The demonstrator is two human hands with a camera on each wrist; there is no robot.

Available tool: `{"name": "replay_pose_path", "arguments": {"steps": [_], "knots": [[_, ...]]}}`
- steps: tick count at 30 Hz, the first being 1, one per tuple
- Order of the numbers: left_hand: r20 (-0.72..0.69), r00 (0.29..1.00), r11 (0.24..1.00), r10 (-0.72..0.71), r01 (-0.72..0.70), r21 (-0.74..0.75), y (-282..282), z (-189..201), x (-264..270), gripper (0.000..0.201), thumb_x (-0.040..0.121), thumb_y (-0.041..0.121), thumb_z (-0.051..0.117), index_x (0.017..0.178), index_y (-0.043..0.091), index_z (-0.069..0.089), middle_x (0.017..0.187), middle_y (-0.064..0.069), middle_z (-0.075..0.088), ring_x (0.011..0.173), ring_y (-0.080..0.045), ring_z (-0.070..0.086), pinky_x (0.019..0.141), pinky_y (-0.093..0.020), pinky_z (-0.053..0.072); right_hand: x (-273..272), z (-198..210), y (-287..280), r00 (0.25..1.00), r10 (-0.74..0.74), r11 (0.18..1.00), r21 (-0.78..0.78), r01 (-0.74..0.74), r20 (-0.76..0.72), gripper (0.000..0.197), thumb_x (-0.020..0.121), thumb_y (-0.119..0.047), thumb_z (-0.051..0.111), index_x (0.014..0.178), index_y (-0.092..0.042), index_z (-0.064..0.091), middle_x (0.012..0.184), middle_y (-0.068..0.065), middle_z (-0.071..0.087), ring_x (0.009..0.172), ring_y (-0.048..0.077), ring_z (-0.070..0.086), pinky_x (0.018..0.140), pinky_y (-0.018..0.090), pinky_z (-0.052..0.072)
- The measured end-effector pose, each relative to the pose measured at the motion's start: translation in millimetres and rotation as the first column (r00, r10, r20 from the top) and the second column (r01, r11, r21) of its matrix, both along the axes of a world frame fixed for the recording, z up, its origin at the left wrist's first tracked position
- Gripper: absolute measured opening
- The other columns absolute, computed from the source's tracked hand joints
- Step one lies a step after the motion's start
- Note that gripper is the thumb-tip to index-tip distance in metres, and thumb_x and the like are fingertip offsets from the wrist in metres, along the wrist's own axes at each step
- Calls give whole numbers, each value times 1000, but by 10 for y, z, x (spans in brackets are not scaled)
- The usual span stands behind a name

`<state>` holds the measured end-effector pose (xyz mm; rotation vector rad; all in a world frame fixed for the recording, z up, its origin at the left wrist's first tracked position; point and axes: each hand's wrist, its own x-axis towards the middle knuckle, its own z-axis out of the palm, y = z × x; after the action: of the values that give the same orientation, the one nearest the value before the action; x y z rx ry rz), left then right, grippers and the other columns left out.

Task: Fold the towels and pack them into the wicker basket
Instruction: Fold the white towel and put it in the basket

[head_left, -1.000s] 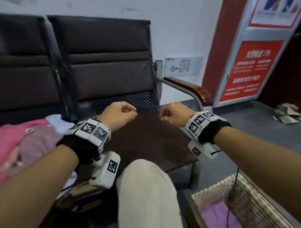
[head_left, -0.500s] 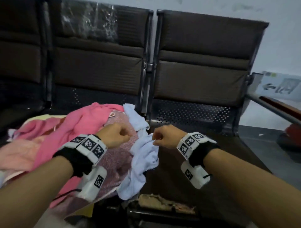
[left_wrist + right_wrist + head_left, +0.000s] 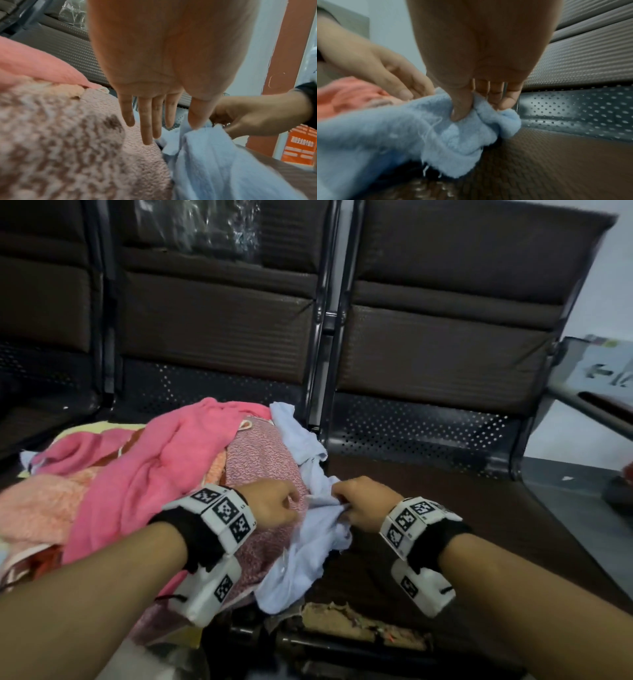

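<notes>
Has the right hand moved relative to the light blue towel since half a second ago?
Yes. The right hand has come down and left onto the light blue towel and now pinches its edge.

Your right hand [image 3: 363, 503] pinches the edge of the light blue towel [image 3: 301, 556], which drapes over the front of the bench [image 3: 479, 508]. Your left hand [image 3: 274, 503] hovers with curled fingers over the speckled pink towel [image 3: 263, 470], just beside the bright pink towel [image 3: 144, 474] in the heap.

Light blue towel [image 3: 301, 546], pink towel [image 3: 154, 474], mottled pink-white towel [image 3: 263, 463].
</notes>
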<state>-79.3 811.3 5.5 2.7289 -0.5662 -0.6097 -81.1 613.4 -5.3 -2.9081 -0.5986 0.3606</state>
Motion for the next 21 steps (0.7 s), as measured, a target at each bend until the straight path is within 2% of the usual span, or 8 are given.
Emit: {"name": "replay_pose_path", "arguments": {"steps": [3, 6, 8, 12, 14, 17, 19, 21], "knots": [[-43, 999, 990, -16, 10, -140, -197, 96, -80, 54, 94, 45, 48, 138, 16, 40, 131, -2, 54, 116, -18, 54, 99, -31, 44, -214, 239, -232, 990, -72, 968, 247, 41, 117, 7, 80, -5, 56, 87, -8, 58, 88, 9, 66, 84, 25, 60, 72, 36, 49], [24, 997, 952, -79, 83, -295, -426, 239, -179, 40, 95, 38, 48, 125, 12, 53, 106, 1, 56, 92, -7, 53, 78, -18, 40, -411, 433, -464, 974, -141, 908, 416, 55, 178, 17, 74, 0, 62, 84, -13, 63, 81, 4, 67, 78, 18, 62, 66, 28, 49], [132, 986, 922, -100, 142, -360, -551, 315, -250, 25, 94, 30, 53, 108, 11, 61, 85, 7, 53, 72, 2, 46, 66, -15, 34, -517, 477, -592, 968, -196, 813, 578, 71, 156, 25, 72, 4, 65, 79, -20, 62, 79, 1, 68, 75, 16, 65, 63, 23, 52], [293, 947, 879, -130, 247, -408, -715, 373, -372, 23, 94, 20, 55, 81, 2, 60, 70, 3, 49, 62, -2, 42, 61, -17, 33, -596, 469, -794, 980, -185, 633, 771, 62, 73, 38, 70, 17, 59, 79, -20, 64, 82, -5, 69, 81, 9, 67, 76, 22, 51], [275, 955, 838, -113, 240, -490, -767, 396, -408, 21, 94, 17, 54, 78, 4, 57, 70, -1, 49, 64, -8, 44, 64, -26, 39, -597, 477, -855, 979, -198, 558, 827, 76, 44, 33, 73, 9, 56, 77, -21, 68, 83, -5, 72, 84, 11, 68, 77, 23, 52], [161, 984, 757, -78, 164, -633, -827, 419, -415, 16, 94, 14, 54, 83, 3, 58, 74, -5, 52, 72, -13, 50, 72, -36, 47, -617, 479, -915, 954, -288, 512, 855, 79, 85, 18, 82, -22, 61, 67, -26, 71, 76, -7, 71, 78, 11, 66, 74, 28, 52], [38, 990, 720, -135, 125, -682, -836, 416, -408, 17, 91, 16, 58, 90, -1, 61, 80, -7, 60, 76, -12, 57, 75, -31, 50, -626, 468, -926, 934, -343, 486, 870, 80, 106, 26, 82, -38, 69, 61, -22, 67, 65, -6, 67, 67, 5, 61, 67, 24, 48], [-45, 967, 756, -251, 167, -633, -820, 421, -398, 15, 86, 16, 65, 95, 4, 66, 86, -1, 68, 80, -6, 63, 75, -20, 50, -608, 475, -937, 917, -387, 454, 885, 101, 94, 28, 74, -37, 78, 59, -19, 62, 61, -3, 63, 62, 9, 58, 62, 27, 48]]}}
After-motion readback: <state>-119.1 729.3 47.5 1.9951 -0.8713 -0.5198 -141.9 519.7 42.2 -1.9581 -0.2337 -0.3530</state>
